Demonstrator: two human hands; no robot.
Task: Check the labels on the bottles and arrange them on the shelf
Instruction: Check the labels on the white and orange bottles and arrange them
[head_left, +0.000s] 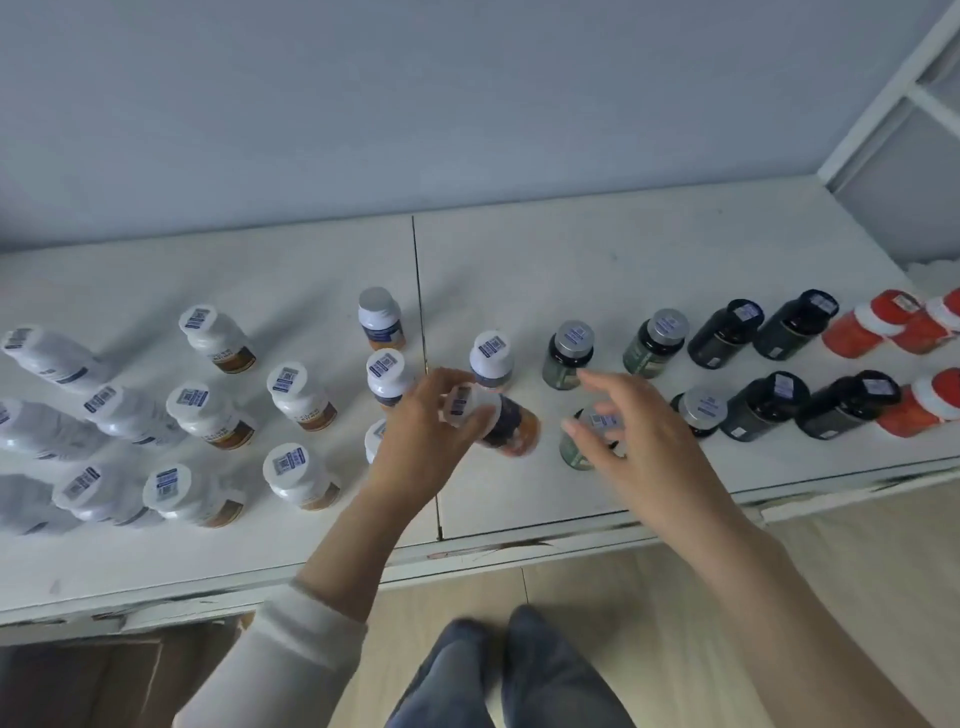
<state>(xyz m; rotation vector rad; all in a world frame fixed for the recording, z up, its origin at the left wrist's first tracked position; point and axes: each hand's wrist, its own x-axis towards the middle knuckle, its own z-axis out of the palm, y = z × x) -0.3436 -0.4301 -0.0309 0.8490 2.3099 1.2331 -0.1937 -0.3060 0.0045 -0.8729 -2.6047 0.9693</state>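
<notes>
My left hand grips a white-capped bottle with a dark blue and orange label, tilted on its side just above the white shelf. My right hand hovers with spread fingers over a green bottle with a grey cap, not holding it. Another white-capped bottle stands right behind the held one. A green bottle stands behind my right hand.
Several white bottles stand in rows on the left. Dark bottles and red bottles line the right. The shelf's chipped front edge runs across; a seam splits it. A white frame rises at right.
</notes>
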